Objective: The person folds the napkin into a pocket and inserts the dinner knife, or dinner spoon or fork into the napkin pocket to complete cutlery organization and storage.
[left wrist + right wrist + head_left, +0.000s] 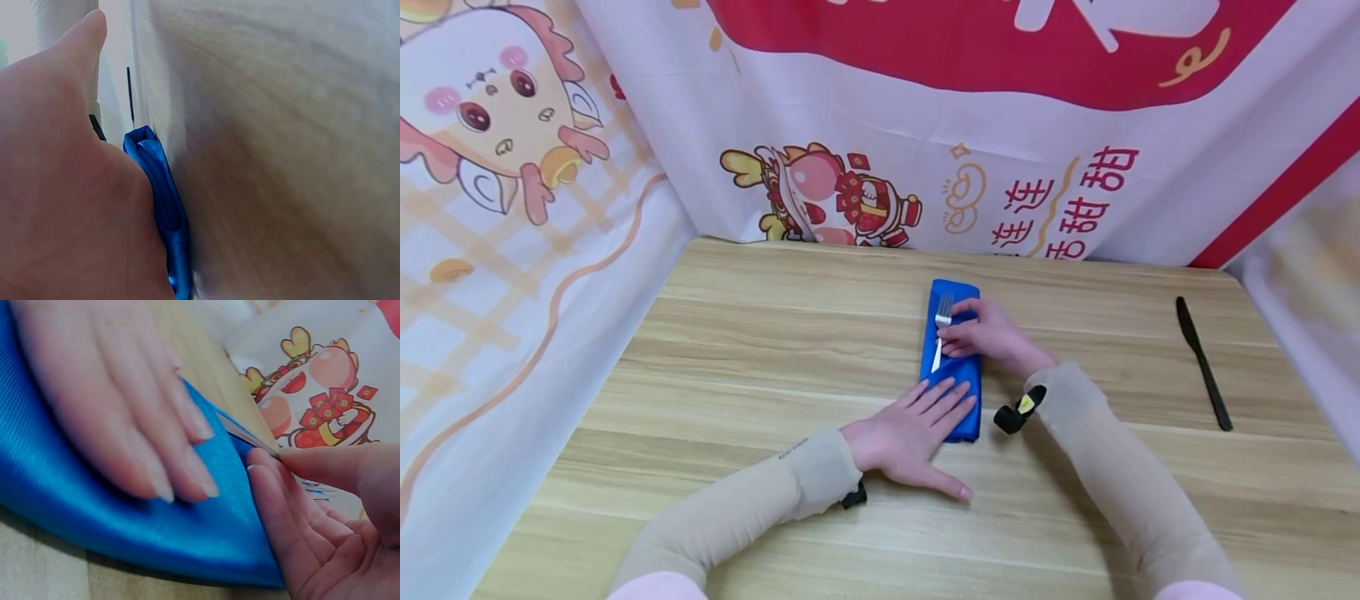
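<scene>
A folded blue satin napkin (pixel 958 369) lies lengthwise on the wooden table, its upper layer forming a slanted pocket. My left hand (pixel 917 433) rests flat over its lower half, fingers straight and slightly spread, thumb out over the table. Silver in colour, a fork (pixel 943 319) points its tines away from me, and the end of its handle is hidden under the slanted fold. Thumb and fingertips of my right hand (pixel 981 333) pinch the fork's handle, seen close up in the right wrist view (pixel 247 435) right at the pocket's edge. In the left wrist view, the napkin's (pixel 178 250) layered edge shows beneath the palm.
A black table knife (pixel 1202 362) lies apart on the right side of the wooden table (pixel 760 350). Printed white cloth (pixel 880 108) hangs behind the table's far edge, and more cloth (pixel 512 250) borders the left side. Each wrist carries a small black camera (pixel 1018 410).
</scene>
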Available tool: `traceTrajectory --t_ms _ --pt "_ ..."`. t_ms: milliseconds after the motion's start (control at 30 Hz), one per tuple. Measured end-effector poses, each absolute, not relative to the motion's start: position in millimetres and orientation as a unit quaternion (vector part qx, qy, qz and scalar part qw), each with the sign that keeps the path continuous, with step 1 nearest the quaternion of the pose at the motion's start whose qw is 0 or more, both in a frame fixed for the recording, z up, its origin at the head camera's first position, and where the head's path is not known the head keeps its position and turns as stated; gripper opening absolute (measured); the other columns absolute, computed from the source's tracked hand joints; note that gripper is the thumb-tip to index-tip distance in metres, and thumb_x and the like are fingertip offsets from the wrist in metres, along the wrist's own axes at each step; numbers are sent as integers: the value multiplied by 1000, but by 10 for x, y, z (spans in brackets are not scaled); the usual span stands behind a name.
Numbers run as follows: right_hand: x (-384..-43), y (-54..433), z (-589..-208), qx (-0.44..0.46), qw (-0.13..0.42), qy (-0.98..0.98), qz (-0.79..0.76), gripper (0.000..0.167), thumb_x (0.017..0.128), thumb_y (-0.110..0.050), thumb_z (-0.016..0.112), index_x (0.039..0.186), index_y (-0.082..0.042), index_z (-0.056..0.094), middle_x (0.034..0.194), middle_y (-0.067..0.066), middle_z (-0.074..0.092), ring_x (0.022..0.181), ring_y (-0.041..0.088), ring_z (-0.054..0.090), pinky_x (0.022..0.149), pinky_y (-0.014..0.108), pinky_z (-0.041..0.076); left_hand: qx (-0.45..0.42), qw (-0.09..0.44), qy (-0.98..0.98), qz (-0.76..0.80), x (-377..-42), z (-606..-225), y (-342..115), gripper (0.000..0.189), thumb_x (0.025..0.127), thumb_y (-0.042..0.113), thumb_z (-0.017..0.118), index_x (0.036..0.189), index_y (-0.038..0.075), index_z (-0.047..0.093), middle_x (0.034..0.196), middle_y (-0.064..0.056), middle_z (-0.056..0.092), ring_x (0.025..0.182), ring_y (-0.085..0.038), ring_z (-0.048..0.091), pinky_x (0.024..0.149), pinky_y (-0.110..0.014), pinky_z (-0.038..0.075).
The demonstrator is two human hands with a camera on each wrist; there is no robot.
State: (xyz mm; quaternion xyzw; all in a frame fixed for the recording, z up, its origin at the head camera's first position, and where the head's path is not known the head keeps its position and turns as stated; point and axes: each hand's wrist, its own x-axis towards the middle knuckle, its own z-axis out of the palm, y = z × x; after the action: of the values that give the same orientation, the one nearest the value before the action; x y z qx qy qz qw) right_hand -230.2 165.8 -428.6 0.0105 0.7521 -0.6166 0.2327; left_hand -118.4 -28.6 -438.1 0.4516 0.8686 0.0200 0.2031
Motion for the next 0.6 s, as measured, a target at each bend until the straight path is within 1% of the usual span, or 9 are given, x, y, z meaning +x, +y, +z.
traceTrajectory --t_ms 133,233,333,367,533,600 --pt "-2277 1654 -4275 -6 252 789 -560 51 97 -13 72 135 3 43 98 18 74 82 26 74 75 36 60 452 198 869 15 -1161 -4328 -285 117 82 93 30 163 17 -6 168 -2 -15 151 -20 -21 120 -42 -10" --pt "-2247 1644 -4237 -23 251 828 -500 50 94 -21 77 130 0 49 93 14 73 79 25 72 72 34 59 455 191 870 12 -1150 -4290 -287 116 83 91 33 164 16 -2 169 -4 -11 152 -22 -18 121 -44 -7" --pt "-2219 1631 -4193 -37 241 861 -446 49 91 -26 80 125 -3 54 87 11 71 74 25 68 68 33 56 456 192 869 6 -1148 -4281 -285 115 84 91 33 164 15 -1 169 -4 -10 152 -22 -17 121 -44 -7" --pt "-2211 1628 -4180 -41 235 868 -435 51 90 -27 81 126 -4 53 87 11 70 73 24 67 67 33 55 456 194 868 6 -1148 -4279 -284 115 84 90 33 164 15 -1 169 -5 -10 152 -22 -17 121 -45 -7" --pt "-2195 1617 -4132 -67 205 880 -423 67 87 -21 84 140 -8 46 89 11 66 70 26 65 66 35 55 457 194 868 13 -1140 -4239 -291 115 85 90 36 164 15 -1 169 -5 -9 153 -23 -14 121 -45 -6" --pt "-2196 1618 -4125 -78 201 880 -423 68 86 -20 85 142 -9 47 90 11 66 70 26 65 66 36 55 457 194 868 17 -1140 -4234 -293 116 84 89 38 164 15 0 169 -5 -8 153 -23 -13 121 -45 -5"
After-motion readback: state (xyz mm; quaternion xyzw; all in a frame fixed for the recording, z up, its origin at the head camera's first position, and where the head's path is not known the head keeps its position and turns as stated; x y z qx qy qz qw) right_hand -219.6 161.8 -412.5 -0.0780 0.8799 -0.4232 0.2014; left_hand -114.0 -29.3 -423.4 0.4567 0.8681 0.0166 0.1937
